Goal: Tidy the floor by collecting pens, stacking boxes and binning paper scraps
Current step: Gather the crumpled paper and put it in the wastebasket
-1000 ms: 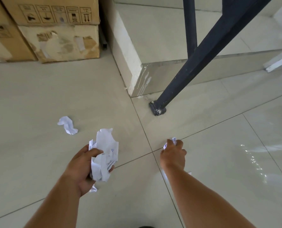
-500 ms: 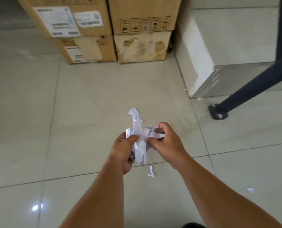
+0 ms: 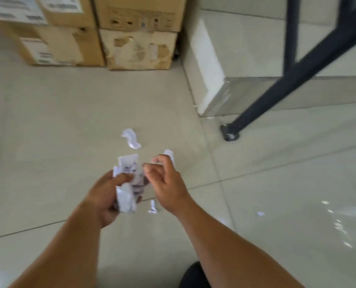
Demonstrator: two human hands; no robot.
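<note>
My left hand (image 3: 102, 199) grips a wad of crumpled white paper (image 3: 127, 181) over the tiled floor. Just right of the wad, my right hand (image 3: 164, 183) has its fingers curled, and a small white paper scrap (image 3: 169, 154) shows behind its fingertips, seemingly pinched there. A twisted paper scrap (image 3: 131, 138) lies on the floor just beyond both hands. A smaller scrap (image 3: 152, 208) lies on the tile below my hands, and a tiny bit (image 3: 260, 214) lies further right. No pens are in view.
Cardboard boxes (image 3: 137, 34) stand stacked two high at the far wall, with more boxes (image 3: 54, 38) to their left. A raised tiled step (image 3: 245, 59) sits at the right. A black slanted metal leg (image 3: 277, 96) meets the floor at its foot (image 3: 229, 133).
My right hand carried a picked-up scrap over to the wad in my left hand and has now drawn slightly away from it. My view swung left, bringing the boxes in.
</note>
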